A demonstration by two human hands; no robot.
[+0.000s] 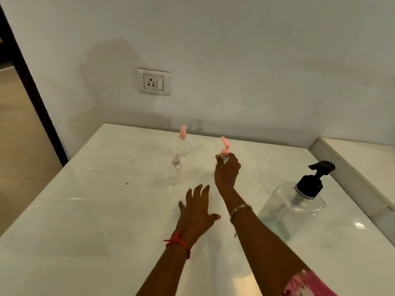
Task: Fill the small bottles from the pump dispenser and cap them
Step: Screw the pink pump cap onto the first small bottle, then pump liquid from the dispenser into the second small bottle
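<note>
My right hand [227, 170] grips a small clear bottle with a pink pump top [225, 148], standing on the white countertop [85, 210]. My left hand [197, 210] hovers just above the counter, fingers spread and holding nothing. To the left stand two more small clear bottles: one with a clear spray cap [175, 168], and behind it one with a pink spray cap [182, 140]. The large clear pump dispenser [299, 201] with a black pump head stands to the right of my right forearm.
The wall behind carries a socket plate [154, 81]. A raised white ledge [350, 178] borders the counter on the right. The counter's left edge drops to a floor, beside a dark door frame [32, 86].
</note>
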